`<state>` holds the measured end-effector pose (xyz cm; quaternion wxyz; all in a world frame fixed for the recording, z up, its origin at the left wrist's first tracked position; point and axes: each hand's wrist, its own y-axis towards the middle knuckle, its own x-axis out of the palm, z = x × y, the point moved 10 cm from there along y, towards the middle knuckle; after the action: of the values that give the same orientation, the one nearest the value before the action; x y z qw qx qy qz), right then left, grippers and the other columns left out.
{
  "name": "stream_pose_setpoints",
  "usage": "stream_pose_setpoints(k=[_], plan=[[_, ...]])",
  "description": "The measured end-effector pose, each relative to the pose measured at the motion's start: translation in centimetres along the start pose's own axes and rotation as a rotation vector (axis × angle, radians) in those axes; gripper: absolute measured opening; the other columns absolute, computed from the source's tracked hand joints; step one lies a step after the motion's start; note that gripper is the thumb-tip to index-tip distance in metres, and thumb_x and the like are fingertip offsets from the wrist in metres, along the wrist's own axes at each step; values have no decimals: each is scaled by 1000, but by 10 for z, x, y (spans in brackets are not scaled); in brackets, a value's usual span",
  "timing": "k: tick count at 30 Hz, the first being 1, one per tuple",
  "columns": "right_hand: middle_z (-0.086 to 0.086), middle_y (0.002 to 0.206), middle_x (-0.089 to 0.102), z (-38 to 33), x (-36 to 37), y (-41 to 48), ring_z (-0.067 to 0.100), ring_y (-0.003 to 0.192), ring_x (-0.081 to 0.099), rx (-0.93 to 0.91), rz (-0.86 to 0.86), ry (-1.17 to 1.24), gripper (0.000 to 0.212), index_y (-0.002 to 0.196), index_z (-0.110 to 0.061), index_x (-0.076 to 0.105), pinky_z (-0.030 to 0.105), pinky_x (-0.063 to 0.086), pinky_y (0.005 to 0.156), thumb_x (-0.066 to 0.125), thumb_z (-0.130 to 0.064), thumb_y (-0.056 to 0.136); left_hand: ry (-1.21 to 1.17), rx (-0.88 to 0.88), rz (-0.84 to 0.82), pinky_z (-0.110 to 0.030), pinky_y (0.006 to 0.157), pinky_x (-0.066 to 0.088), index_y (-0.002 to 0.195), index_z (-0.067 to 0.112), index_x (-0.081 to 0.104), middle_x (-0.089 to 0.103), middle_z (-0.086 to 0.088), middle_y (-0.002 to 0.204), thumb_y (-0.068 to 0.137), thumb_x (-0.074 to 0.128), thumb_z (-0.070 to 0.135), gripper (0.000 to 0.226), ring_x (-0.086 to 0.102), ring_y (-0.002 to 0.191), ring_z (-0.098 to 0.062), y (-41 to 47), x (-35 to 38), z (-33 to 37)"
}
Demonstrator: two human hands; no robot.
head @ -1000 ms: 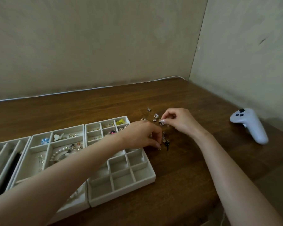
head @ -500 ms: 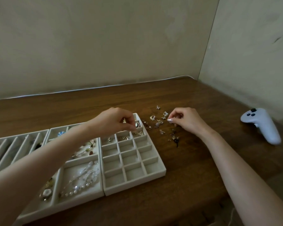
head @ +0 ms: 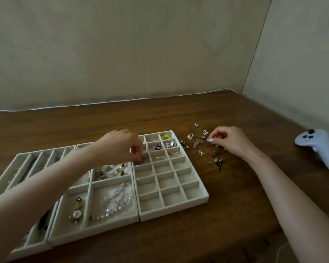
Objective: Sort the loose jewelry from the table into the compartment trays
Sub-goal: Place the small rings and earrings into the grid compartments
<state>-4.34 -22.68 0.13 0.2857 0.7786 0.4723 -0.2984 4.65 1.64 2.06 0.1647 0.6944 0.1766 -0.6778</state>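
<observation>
Now | left hand (head: 120, 147) curled over left column of grid tray (head: 174, 210), grip unclear | right hand (head: 231, 142) pinched, contents unclear | loose jewelry (head: 197, 145) on table (head: 235, 196) just right of tray, right hand nearer

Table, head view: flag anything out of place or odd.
A white game controller lies near the table's right edge, unrelated to jewelry. The loose jewelry scattered right of the grid tray is just the unsorted pile; nothing looks spilled or damaged.
</observation>
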Motion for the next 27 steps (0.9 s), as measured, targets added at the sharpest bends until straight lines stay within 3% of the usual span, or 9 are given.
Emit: stream_pose_setpoints(k=[4, 9, 15, 18, 23, 27], plan=[[-3, 78, 65, 0, 1, 1, 6, 69, 60, -2, -6, -7, 3, 88, -19, 68, 15, 39, 61, 66, -18, 87, -62, -6, 93, -14, 66, 36, 92, 26, 62, 54, 16, 88, 85, 58, 46, 22, 48, 82, -1, 4, -14, -2], [-5, 76, 65, -2, -1, 1, 5, 67, 60, -11, 18, 8, 4, 88, -19, 68, 14, 38, 59, 66, -16, 87, -199, 10, 231, -15, 58, 32, 87, 26, 61, 51, 20, 75, 87, 61, 36, 9, 46, 66, 4, 19, -34, 5], [-4, 83, 65, -6, -4, 2, 2, 67, 56, -42, 63, 16, 6, 92, -18, 68, 11, 37, 59, 65, -16, 87, -279, 28, 223, -20, 65, 41, 92, 21, 62, 58, 12, 84, 88, 60, 32, 12, 47, 69, 2, 51, -27, 32], [-8, 86, 64, -11, -4, 2, 2, 68, 54, -87, 105, 12, 8, 93, -20, 69, 13, 39, 61, 66, -17, 87, -295, 38, 241, -23, 70, 45, 95, 20, 61, 61, 8, 93, 88, 61, 31, 13, 49, 74, -1, 68, -27, 43], [-4, 98, 62, -7, -12, 9, 12, 85, 57, -113, 220, -61, 12, 95, -21, 70, 27, 50, 76, 63, -14, 88, -283, 41, 270, -35, 87, 47, 100, 20, 60, 59, 3, 103, 86, 63, 28, 16, 51, 96, -13, 101, -22, 54], [-5, 101, 59, -2, -25, 9, 9, 89, 55, -78, 322, -83, 17, 97, -20, 69, 23, 47, 78, 59, -8, 91, -242, 34, 195, -33, 90, 40, 109, 25, 57, 54, 3, 113, 86, 63, 25, 24, 45, 111, -17, 127, -6, 61]])
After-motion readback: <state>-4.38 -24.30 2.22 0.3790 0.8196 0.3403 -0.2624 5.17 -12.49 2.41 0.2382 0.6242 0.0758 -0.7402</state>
